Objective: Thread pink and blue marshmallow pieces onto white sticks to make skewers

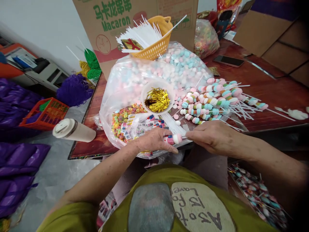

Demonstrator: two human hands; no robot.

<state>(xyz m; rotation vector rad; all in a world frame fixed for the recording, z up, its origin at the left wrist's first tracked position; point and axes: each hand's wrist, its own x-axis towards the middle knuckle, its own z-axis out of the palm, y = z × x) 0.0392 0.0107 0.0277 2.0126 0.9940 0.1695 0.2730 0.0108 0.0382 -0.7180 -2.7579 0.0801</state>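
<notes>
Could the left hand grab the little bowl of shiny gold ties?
Probably yes. The left hand sits just below the bowl of gold ties, with only flat candy packets between, nothing tall blocking.

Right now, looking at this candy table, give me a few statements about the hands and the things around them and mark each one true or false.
1. The left hand and right hand meet on one pink-and-white marshmallow stick. True.
2. The round white bowl holds green ribbons. False: it holds shiny gold twist ties.
3. The woven yellow plastic basket holds plain white sticks. True.
4. The finished pastel marshmallow skewers lie left of the bowl. False: they lie to its right.
5. The dark flat phone lies in the basket. False: it lies on the red-brown wooden table.
</notes>
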